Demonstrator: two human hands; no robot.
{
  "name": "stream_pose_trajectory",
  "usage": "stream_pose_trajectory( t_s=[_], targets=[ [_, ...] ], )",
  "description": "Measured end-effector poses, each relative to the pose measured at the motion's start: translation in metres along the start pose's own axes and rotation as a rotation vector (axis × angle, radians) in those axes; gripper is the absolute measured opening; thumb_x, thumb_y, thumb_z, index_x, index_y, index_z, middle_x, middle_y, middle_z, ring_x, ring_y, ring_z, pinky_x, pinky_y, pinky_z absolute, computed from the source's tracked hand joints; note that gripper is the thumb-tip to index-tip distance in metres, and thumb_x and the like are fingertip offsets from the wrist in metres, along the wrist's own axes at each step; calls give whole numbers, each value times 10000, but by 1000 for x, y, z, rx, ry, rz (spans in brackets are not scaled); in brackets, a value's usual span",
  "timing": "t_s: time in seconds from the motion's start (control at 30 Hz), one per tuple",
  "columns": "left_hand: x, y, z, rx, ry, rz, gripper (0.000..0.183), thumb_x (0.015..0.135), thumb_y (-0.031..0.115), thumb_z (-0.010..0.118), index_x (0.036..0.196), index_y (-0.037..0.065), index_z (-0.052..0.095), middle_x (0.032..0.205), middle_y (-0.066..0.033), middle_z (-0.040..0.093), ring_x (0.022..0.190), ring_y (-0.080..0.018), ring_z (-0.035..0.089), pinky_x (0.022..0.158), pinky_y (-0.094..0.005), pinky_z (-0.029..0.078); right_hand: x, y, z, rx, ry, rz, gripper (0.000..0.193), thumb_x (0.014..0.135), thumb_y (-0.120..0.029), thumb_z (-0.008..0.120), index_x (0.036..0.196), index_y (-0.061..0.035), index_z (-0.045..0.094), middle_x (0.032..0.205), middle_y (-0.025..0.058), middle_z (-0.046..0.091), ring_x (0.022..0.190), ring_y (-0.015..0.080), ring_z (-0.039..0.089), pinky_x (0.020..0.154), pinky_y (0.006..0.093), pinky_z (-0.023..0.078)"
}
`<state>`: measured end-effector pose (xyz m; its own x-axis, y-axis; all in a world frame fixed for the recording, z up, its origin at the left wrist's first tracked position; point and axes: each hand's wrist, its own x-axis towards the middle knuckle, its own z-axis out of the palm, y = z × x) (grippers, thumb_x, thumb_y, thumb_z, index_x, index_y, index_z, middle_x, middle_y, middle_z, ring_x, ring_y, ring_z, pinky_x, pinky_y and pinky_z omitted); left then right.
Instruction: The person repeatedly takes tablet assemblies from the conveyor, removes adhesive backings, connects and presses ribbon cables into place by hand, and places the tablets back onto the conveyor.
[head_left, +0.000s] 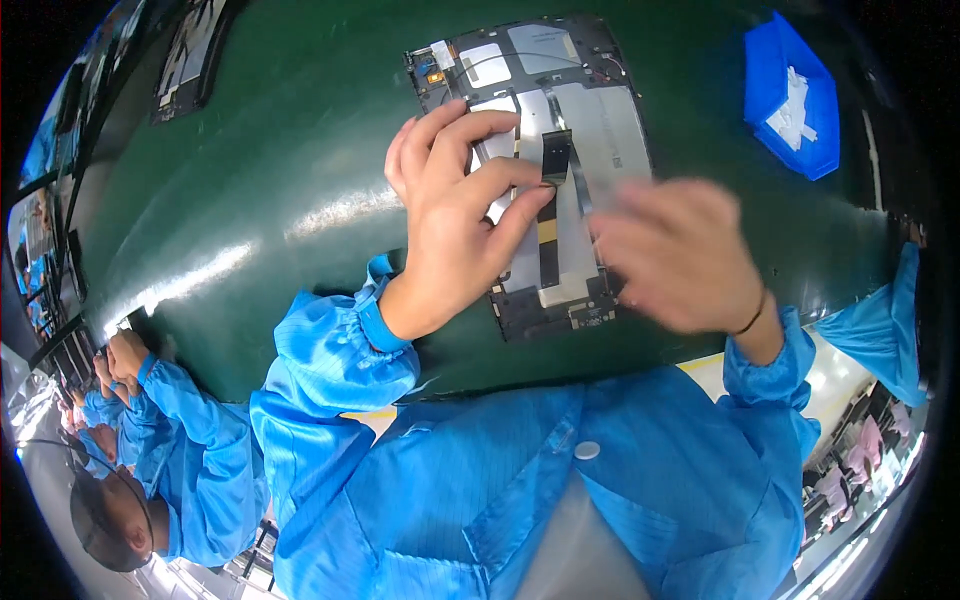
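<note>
An opened tablet (pixel 622 130) lies on the green table before me, its silver and dark inner parts facing up. Along its middle runs a black flat ribbon cable (pixel 548 262) with a yellow-tan band. My left hand (pixel 450 205) rests over the tablet's left side, thumb and forefinger pinched on the black ribbon cable near its upper part. At the tablet's right edge my right hand (pixel 685 250) is smeared by motion. Its fingers point toward the tablet, and whether they hold anything cannot be made out.
A blue plastic bin (pixel 822 140) with white scraps (pixel 793 108) stands at the far right of the green table (pixel 300 130). Another opened tablet (pixel 190 65) lies at the far left. Co-workers in blue sit along the left, one person's hand (pixel 127 352) at the table edge.
</note>
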<state>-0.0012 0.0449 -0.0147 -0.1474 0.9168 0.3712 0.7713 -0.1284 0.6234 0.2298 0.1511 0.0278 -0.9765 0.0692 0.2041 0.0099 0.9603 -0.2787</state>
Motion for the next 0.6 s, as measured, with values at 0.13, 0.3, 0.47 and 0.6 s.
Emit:
stream_pose_trajectory(
  t_s=[0.13,0.3,0.47,0.6],
  targets=[
    [0,3,1,5,-22,6,228,690,162,789,903,168,707,1244,-76,552,1253,-360,400,1056,-516,231,7,-28,6,159,-186,5,389,919,-405,508,1171,-131,619,1324,13,582,1332,280,434,1028,482,321],
    [-3,4,-1,23,-31,-47,654,739,104,738,1327,44,457,1396,-182,399,1318,-428,306,1077,-510,218,24,-14,11,84,-146,111,380,938,-366,457,1229,-165,597,1310,-13,598,1364,297,394,1095,514,222],
    [-2,0,0,63,-14,-48,642,762,72,702,1344,21,435,1399,-198,389,1329,-438,290,1087,-514,210,36,-4,12,-3,-45,166,437,798,-277,656,1208,-142,591,1286,-7,603,1360,262,403,1085,504,292],
    [0,-1,1,38,-4,-54,637,776,40,673,1356,4,412,1399,-206,395,1330,-444,294,1095,-517,206,20,-23,14,302,-139,2,535,731,-200,704,1243,-105,582,1273,22,601,1364,261,403,1078,517,308]
  ],
)
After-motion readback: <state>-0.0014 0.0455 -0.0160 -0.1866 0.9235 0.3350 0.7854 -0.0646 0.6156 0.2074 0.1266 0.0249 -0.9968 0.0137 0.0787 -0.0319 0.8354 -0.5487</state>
